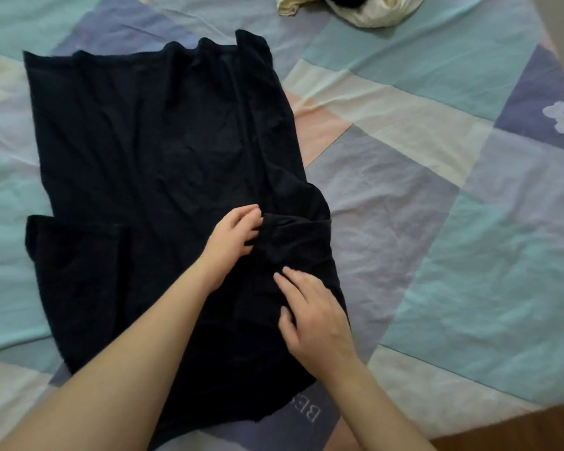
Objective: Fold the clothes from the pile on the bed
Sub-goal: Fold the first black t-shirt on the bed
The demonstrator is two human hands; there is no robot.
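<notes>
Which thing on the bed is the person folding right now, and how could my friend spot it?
Find the patchwork bed cover in pale blue, purple and cream. Spread across its middle lies a big dark navy garment, with the left hand and right hand on its bunched right side. It is the only dark, spread-out piece; the pile of clothes at the top edge is mostly cream and heaped.

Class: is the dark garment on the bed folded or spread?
Mostly spread: dark garment lies flat; only its right edge bunches at both hands.
</notes>
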